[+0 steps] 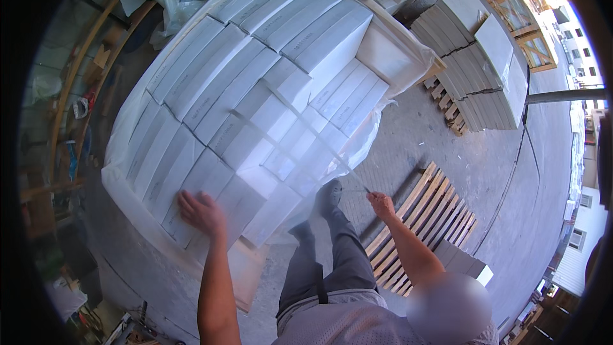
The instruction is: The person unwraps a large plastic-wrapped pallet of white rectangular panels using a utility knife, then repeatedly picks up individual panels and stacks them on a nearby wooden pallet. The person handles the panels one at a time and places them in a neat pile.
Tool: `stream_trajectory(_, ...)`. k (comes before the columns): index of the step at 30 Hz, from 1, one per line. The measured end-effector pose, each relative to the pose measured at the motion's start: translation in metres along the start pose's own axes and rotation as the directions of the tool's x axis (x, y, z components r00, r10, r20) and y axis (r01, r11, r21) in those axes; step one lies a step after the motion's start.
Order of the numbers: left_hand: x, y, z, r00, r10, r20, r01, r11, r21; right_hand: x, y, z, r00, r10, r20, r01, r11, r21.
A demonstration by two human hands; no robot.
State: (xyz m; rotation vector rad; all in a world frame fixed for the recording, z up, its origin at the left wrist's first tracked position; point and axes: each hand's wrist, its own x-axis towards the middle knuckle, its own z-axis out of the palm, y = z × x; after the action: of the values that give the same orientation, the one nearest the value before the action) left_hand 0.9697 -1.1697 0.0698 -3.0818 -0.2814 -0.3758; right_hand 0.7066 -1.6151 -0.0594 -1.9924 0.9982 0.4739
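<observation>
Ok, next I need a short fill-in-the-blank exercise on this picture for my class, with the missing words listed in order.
1. The left hand touches stacked boxes whose colour is ____.
2. The right hand grips a thin pale strap, while the ____ one does not.
3. The large slatted pallet is made of ____.
4. The person's trousers are ____ in colour.

Missing words: white; left; wood; grey.

Pale strap (317, 135), smeared by blur
</observation>
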Motion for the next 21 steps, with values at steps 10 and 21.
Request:
stream_trajectory(10,0.002,0.0,0.004,0.999,0.043,-0.03,-0.043,0.999,0.012,0.051,-0.025,-0.024,0.963,-0.078,-0.256,-0.01,0.945,-0.327)
stream_trajectory(21,0.003,0.001,0.009,0.996,0.079,-0.039,-0.079,0.997,0.002,0.143,-0.04,0.053,0.989,-0.028,0.143,0.07,0.95,-0.304)
